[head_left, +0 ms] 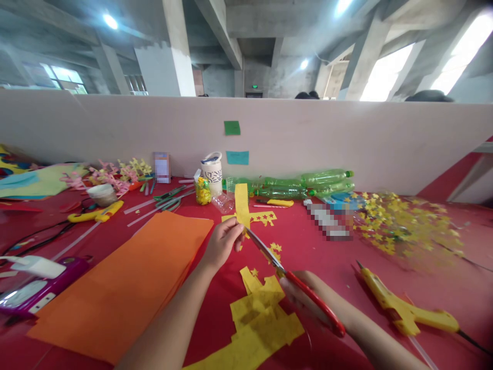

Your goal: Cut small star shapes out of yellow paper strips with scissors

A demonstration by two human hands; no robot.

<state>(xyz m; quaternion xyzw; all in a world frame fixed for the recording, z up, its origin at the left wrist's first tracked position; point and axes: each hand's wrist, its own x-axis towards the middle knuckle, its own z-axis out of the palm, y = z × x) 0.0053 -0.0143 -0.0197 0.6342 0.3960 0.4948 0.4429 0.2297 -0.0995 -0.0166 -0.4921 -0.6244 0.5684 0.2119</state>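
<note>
My left hand [224, 239] pinches a yellow strip [242, 203], which stands up above the fingers. In my right hand [308, 290] is a pair of scissors [316, 303] with red handles. Their blades point up and left, and the tips reach the strip beside my left thumb. Below the hands, several yellow pieces [262, 324] lie overlapping on the red table. Small yellow stars [275, 250] rest near the blades. Behind my left hand is a yellow sheet with star-shaped holes [264, 218].
Orange sheets [127, 282] lie at left, near a purple power strip [46, 293]. One yellow glue gun [404, 303] lies at right, another [96, 211] at left. Green plastic bottles [287, 185], a white cup [212, 172] and a yellow cutter [280, 203] sit toward the partition. Yellow star sprays [400, 223] spread at right.
</note>
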